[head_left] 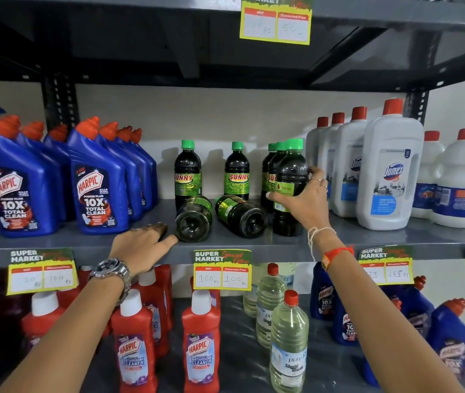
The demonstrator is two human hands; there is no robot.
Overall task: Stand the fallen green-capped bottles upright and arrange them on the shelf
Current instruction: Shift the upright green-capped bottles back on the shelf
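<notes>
Dark green-capped bottles stand on the grey middle shelf [367,236]. Two lie on their sides with their bases toward me: the left fallen bottle [193,219] and the right fallen bottle [241,215]. Behind them two stand upright, one at the left [188,171] and one in the middle [237,171]. At the right is a row of three upright bottles; my right hand [302,199] is wrapped around the front one [290,165]. My left hand [143,245] rests on the shelf edge, fingers apart, its thumb touching the left fallen bottle's base.
Blue Harpic bottles [95,182] crowd the shelf's left side, white Domex bottles [390,171] the right. Yellow price tags [222,269] hang on the shelf lip. Red Harpic bottles [201,341] and clear bottles [289,344] fill the shelf below.
</notes>
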